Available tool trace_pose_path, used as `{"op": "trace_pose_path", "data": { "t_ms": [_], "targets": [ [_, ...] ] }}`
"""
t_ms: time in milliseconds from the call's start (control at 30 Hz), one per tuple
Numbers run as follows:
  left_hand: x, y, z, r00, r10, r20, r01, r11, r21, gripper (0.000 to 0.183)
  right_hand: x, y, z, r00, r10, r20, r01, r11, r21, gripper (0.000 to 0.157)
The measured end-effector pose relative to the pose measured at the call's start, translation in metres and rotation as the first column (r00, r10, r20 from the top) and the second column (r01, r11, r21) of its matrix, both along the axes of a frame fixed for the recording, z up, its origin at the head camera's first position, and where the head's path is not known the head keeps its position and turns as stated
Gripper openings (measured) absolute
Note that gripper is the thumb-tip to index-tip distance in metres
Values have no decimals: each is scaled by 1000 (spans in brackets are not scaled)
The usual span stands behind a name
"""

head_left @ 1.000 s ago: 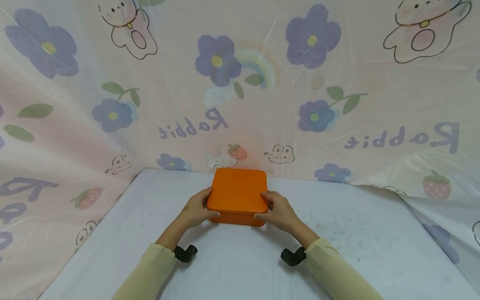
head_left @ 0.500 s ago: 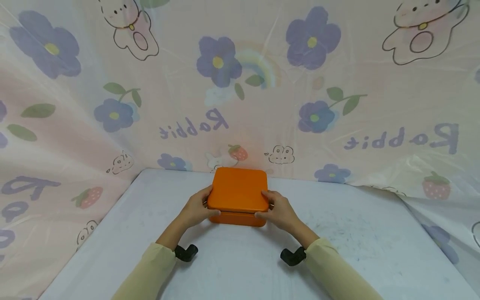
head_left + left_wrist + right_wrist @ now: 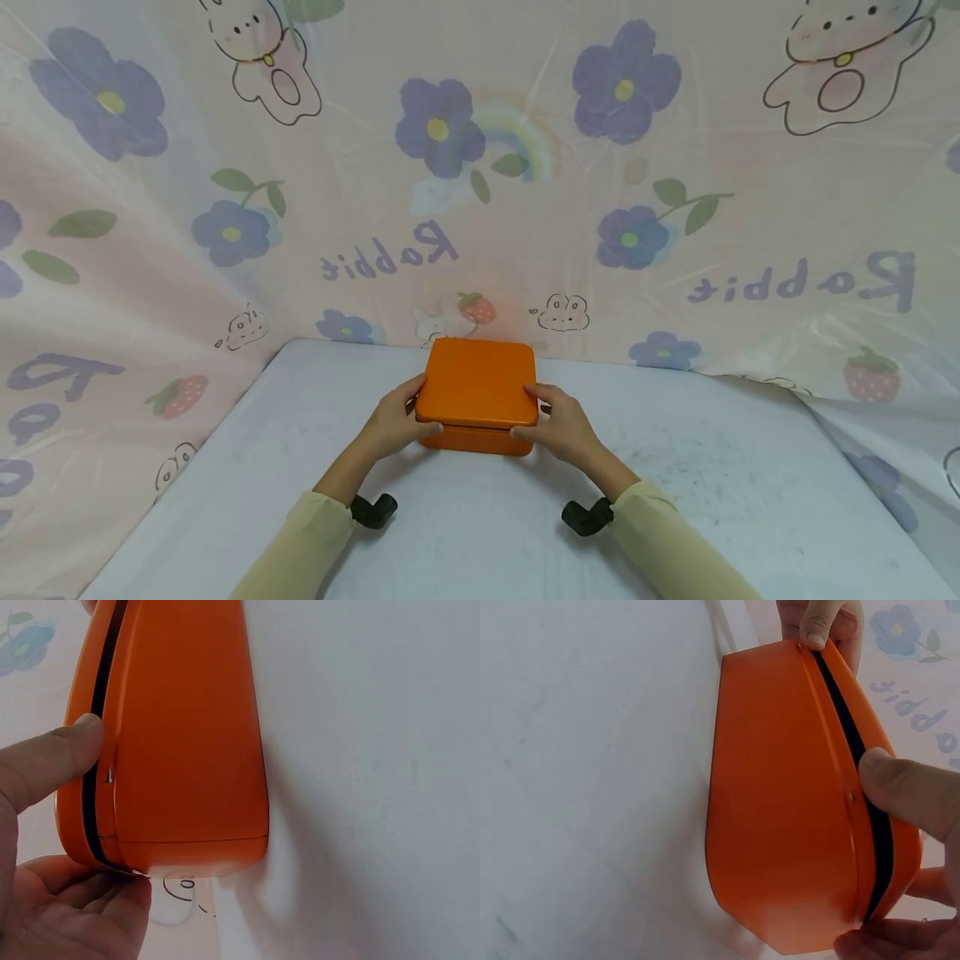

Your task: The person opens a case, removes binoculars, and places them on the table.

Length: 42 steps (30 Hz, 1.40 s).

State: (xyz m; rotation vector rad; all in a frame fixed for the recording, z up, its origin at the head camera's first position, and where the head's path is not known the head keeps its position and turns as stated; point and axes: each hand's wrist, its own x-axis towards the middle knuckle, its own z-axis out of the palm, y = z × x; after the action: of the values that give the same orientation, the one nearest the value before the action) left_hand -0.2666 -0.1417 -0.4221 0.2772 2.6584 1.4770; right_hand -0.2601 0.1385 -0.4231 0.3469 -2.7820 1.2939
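Observation:
An orange, rounded-square tin box (image 3: 476, 440) rests on the white table, with its matching lid (image 3: 480, 382) on top. A dark gap runs between the lid's edge and the box wall (image 3: 184, 720), plain in both wrist views. My left hand (image 3: 393, 422) holds the lid at its near left corner, thumb on the front edge and fingers round the side. On the opposite corner, my right hand (image 3: 560, 427) grips the lid the same way, its thumb (image 3: 892, 784) lying over the gap. The inside of the box is hidden.
Behind the table (image 3: 750, 467) hangs a pale curtain (image 3: 525, 233) printed with flowers and rabbits, close to the box's far side. Black angled pieces (image 3: 373, 511) sit at both wrists, beside the pale yellow sleeves.
The lid's front edge has risen slightly, and a thin dark gap now shows beneath it. Both hands keep their places at the corners. The head view has shifted a little.

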Motion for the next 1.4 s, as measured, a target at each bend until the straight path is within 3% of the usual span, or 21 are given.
{"op": "trace_pose_path", "data": {
  "t_ms": [667, 1400],
  "targets": [
    [2, 1, 7, 999, 6, -54, -6, 1000, 1, 95, 1, 6, 15, 998, 35, -57, -36, 999, -10, 77],
    [7, 20, 17, 996, 36, -80, -29, 995, 96, 93, 1, 32, 29, 990, 66, -125, -66, 998, 12, 76]
  ]
}}
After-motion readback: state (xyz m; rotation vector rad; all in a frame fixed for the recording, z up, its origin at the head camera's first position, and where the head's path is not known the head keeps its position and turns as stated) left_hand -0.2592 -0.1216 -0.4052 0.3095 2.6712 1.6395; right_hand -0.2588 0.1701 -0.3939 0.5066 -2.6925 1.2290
